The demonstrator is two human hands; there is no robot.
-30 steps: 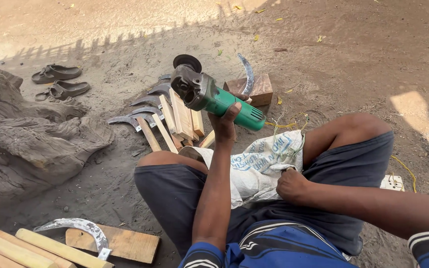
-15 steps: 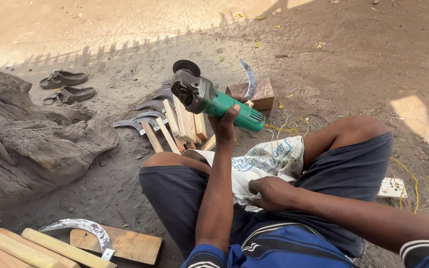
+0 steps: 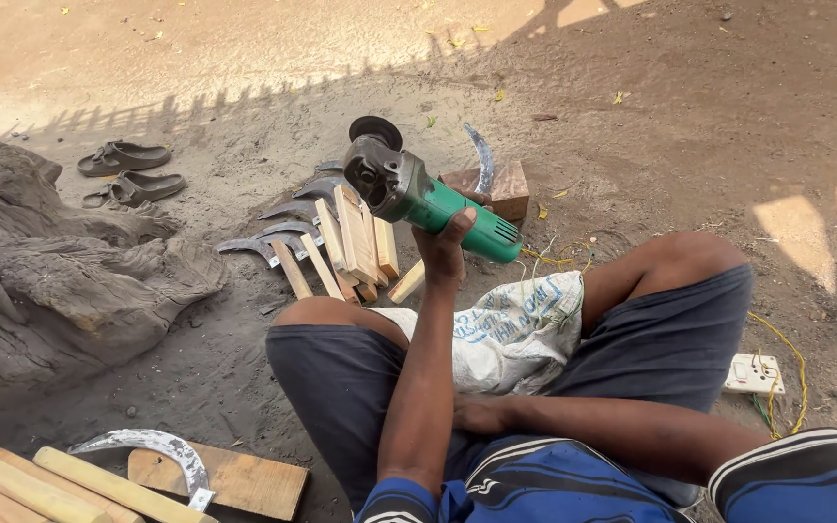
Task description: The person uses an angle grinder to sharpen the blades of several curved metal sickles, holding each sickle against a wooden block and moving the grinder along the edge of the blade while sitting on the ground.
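Observation:
My left hand (image 3: 446, 247) grips the green body of an angle grinder (image 3: 435, 203) and holds it raised above my knees, its grey head and dark disc pointing up and to the left. My right hand (image 3: 481, 414) lies low across my lap, beside a white printed sack (image 3: 511, 334) draped between my thighs. Its fingers are hidden behind my left forearm. Beyond the grinder, several sickles with pale wooden handles (image 3: 326, 242) lie in a heap on the sand.
A wooden block (image 3: 506, 189) with a curved blade (image 3: 481, 155) stands behind the grinder. To the right lie a white socket board (image 3: 755, 373) and yellow wire (image 3: 796, 358). At the left are a gnarled log (image 3: 70, 281) and sandals (image 3: 133, 174). Bottom left: plank (image 3: 234, 479), sickle blade (image 3: 162, 447), wooden sticks (image 3: 41, 484).
My right hand has slid left off the sack and along my lap, until it sits behind my left forearm. The grinder stays raised in my left hand.

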